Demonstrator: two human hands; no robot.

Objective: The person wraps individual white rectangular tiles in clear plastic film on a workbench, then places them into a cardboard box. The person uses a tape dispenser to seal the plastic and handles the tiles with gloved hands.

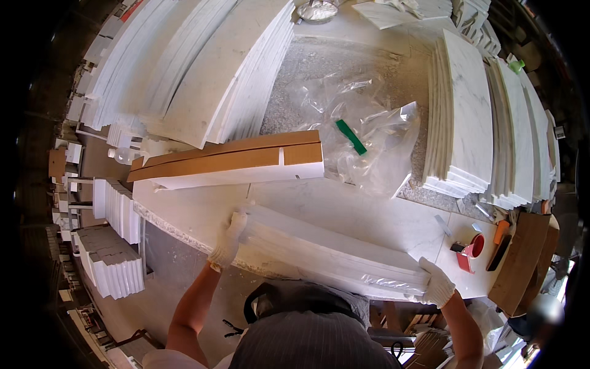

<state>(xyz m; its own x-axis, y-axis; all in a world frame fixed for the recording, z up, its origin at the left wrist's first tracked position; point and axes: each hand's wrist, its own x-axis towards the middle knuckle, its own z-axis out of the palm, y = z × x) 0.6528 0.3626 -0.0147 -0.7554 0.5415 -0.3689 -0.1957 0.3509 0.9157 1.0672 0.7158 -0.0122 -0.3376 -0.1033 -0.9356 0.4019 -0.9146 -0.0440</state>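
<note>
A long stack of white marble strips (326,246), with clear plastic film around at least its right end, lies along the near side of the work table in front of me. My left hand (227,238), in a white knitted glove, is closed around its left end. The right end is gripped by my right hand (437,285), gloved the same way; some of its fingers are hidden behind the stack. Just beyond the stack lies a long white carton with brown flaps (230,161). Crumpled clear plastic (381,150) sits right of the carton, with a green strip (351,136) on it.
Tall stacks of marble slabs stand at the far left (203,92) and the right (461,111). A red cup (472,251), an orange-handled tool (501,232) and an open cardboard box (522,264) are at the right. Stacked white pieces (114,270) stand left of the table.
</note>
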